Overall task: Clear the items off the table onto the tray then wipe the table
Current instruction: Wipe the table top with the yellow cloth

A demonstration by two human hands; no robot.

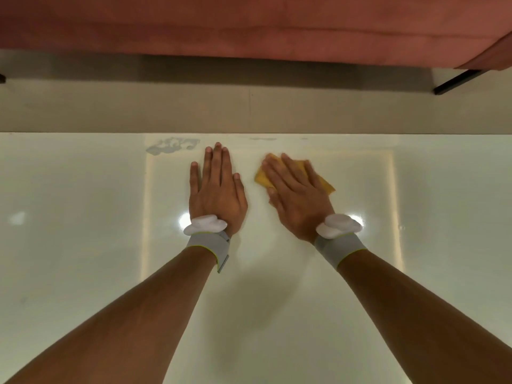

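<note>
A glossy white table fills the lower part of the head view. My right hand lies flat, fingers straight, pressing a yellow cloth onto the table near its far edge; the cloth shows on both sides of the hand and is mostly covered. My left hand rests flat on the bare tabletop just left of the cloth, fingers straight and apart from it. A grey smear marks the table by the far edge, left of my left hand. No tray is in view.
Beyond the table's far edge lies a strip of beige floor. A red-brown sofa runs across the top, with a black leg at the right. Grey bands with white sensors sit on both wrists.
</note>
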